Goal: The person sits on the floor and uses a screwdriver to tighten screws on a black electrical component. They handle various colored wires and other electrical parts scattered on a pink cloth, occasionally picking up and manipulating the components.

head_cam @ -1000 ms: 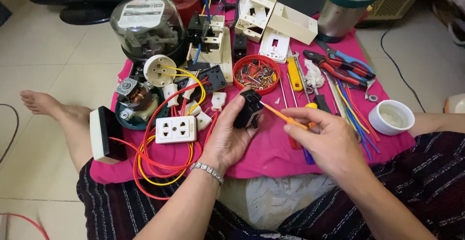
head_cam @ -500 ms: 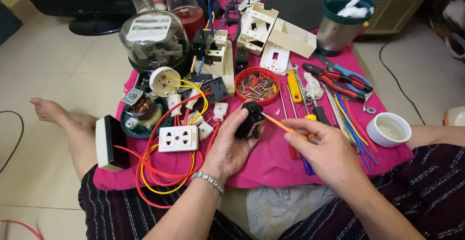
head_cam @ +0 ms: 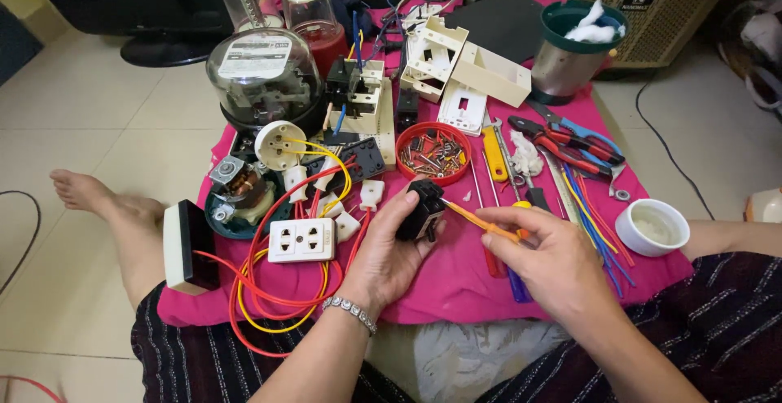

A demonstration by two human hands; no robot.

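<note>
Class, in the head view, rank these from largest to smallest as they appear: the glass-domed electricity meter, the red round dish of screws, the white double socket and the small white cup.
1. Glass-domed electricity meter
2. Red round dish of screws
3. White double socket and small white cup: they look alike, so unranked.

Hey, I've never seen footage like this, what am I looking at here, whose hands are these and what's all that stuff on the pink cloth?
This is one picture from a camera worn on a person's head, looking down at their own two bare hands. No machine is involved. The person sits on a tiled floor with a pink cloth spread in front. The left hand holds a small black electrical part. The right hand holds an orange-handled screwdriver, its tip at that part. On the cloth lie a white double socket, red and yellow wires, a red dish of screws, red pliers and a glass-domed meter.
</note>
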